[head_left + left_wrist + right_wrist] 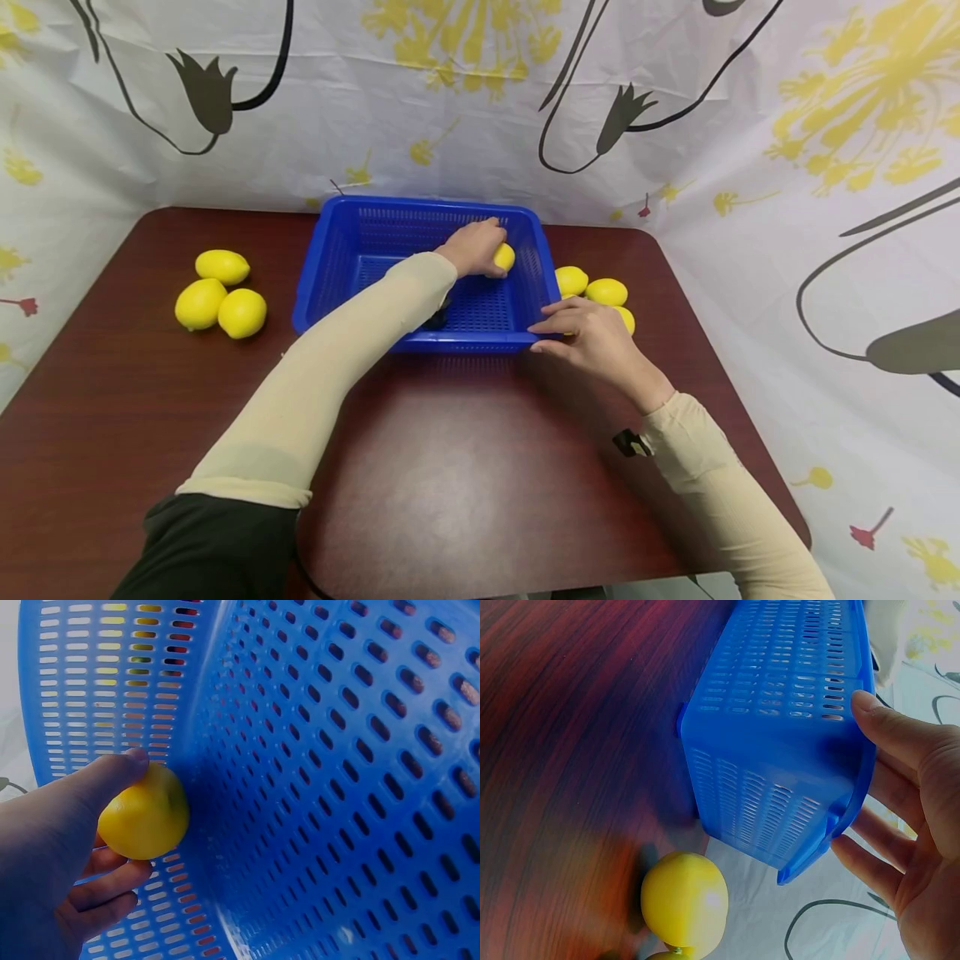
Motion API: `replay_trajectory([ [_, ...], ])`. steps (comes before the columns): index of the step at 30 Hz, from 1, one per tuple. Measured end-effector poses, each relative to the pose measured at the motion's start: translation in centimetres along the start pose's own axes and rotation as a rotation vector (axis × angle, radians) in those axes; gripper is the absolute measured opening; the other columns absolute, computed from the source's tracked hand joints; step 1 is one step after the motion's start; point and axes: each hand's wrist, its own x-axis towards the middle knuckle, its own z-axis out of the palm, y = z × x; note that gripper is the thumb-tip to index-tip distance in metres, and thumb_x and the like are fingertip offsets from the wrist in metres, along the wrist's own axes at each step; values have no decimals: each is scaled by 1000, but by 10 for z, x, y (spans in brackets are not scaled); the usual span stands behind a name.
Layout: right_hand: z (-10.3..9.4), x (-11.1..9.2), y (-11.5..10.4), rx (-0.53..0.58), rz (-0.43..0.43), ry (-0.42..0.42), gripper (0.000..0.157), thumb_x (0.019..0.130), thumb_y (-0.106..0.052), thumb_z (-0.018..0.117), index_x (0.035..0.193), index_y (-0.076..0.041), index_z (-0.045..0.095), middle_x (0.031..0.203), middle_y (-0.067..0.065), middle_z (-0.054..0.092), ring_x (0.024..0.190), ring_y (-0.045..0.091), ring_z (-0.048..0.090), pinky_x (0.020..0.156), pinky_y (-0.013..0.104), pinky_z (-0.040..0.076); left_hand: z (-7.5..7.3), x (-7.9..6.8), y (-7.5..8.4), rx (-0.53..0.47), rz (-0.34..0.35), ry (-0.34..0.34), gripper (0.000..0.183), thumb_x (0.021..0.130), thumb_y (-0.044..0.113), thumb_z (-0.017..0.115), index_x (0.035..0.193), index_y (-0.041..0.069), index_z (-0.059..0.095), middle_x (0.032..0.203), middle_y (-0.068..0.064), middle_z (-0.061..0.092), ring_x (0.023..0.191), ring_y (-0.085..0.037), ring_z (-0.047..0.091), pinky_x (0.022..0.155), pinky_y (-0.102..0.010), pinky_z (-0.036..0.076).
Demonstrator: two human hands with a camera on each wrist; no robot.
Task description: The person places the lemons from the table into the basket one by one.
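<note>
A blue plastic basket (pixel 306 292) with slotted walls stands towards the back of the table. Inside it, near the right wall, my left hand (pixel 472 247) holds a lemon (pixel 504 257) between thumb and fingers. The left wrist view shows this lemon (pixel 146 814) close to the slotted wall and the perforated floor. My right hand (pixel 596 337) grips the basket's near right corner. In the right wrist view its thumb (pixel 870 709) lies at the rim of the near wall, and the other fingers reach around the corner, partly hidden behind the rim.
Three lemons (pixel 222 298) lie grouped on the dark wooden table (pixel 420 467) left of the basket. Several more lemons (pixel 606 292) sit just right of it, one partly behind my right hand. A patterned white cloth (pixel 450 150) hangs behind and beside the table.
</note>
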Motion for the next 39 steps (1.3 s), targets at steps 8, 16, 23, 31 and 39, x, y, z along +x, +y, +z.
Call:
replay_trajectory([
  [8, 1, 2, -3, 11, -9, 3, 32, 75, -36, 85, 99, -17, 81, 96, 2, 79, 103, 21, 71, 82, 37, 59, 1, -6, -2, -7, -25, -22, 59, 81, 46, 78, 121, 5, 61, 120, -13, 57, 99, -26, 60, 91, -42, 54],
  [16, 3, 4, -6, 18, -13, -2, 32, 74, -36, 85, 99, -17, 81, 96, 2, 79, 103, 21, 71, 81, 37, 59, -8, -13, -5, -6, -36, -47, 67, 82, 48, 77, 129, 4, 57, 129, -15, 56, 109, -29, 59, 97, -44, 52],
  [23, 3, 5, -7, 17, -10, -3, 31, 74, -36, 85, 98, -18, 81, 97, 3, 79, 102, 21, 71, 81, 37, 59, -36, -20, -12, 2, -7, -33, 67, 85, 47, 75, 132, 3, 57, 132, -16, 57, 120, -32, 58, 104, -46, 49],
  [31, 1, 4, -5, 22, 15, -18, 31, 74, -36, 85, 99, -18, 81, 98, 3, 79, 103, 22, 71, 82, 38, 59, -93, -29, -27, 23, -4, -91, 63, 92, 41, 67, 139, 1, 52, 142, -18, 54, 132, -33, 52, 112, -45, 42],
  [39, -3, 0, -3, 18, 38, -20, 30, 74, -34, 86, 99, -17, 81, 99, 4, 78, 103, 23, 71, 83, 40, 58, -132, -48, -42, 6, -2, -75, 60, 93, 38, 66, 138, 0, 53, 137, -20, 59, 126, -33, 56, 110, -45, 45],
])
